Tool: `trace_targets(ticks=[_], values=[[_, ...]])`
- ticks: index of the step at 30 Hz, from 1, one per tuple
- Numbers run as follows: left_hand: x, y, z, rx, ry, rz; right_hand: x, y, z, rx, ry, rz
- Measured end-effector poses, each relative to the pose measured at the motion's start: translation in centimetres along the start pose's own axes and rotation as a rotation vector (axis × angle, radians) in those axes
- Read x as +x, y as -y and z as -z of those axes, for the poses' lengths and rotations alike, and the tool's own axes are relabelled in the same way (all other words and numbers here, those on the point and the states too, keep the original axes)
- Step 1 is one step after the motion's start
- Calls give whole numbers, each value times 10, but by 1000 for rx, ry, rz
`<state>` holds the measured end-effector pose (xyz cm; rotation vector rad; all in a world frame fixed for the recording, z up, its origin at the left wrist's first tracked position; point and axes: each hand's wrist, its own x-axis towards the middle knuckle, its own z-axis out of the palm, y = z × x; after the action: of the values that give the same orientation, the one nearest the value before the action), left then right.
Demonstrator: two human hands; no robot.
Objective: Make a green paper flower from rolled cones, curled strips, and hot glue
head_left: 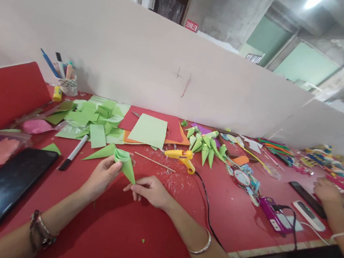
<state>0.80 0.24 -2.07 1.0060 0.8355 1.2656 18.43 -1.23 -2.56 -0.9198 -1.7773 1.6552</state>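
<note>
Pinching paper cone [128,169], left hand [106,173] half-curled

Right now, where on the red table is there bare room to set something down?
An open patch of table lies this side of the held cone, between left forearm and right forearm, save a green scrap; another between the black cord and purple power strip. Farther back it's crowded: green paper, yellow glue gun, other cones.

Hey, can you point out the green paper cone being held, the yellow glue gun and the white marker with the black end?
Green paper cone [128,169]: head view, middle of its side.
Yellow glue gun [182,156]: head view, on its body.
White marker [76,150]: head view, on its white barrel.
</note>
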Motion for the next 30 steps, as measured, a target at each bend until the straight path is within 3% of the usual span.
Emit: trace_targets(ticks=[17, 23, 30], values=[[1, -11, -2, -60, 2, -54, 0, 5, 1, -9, -98, -30], [3, -13, 1, -114, -57, -98, -1, 5, 2, 0, -108, -24], [8, -20, 3, -218, -160, -38, 0, 2, 2, 44, -91, -15]])
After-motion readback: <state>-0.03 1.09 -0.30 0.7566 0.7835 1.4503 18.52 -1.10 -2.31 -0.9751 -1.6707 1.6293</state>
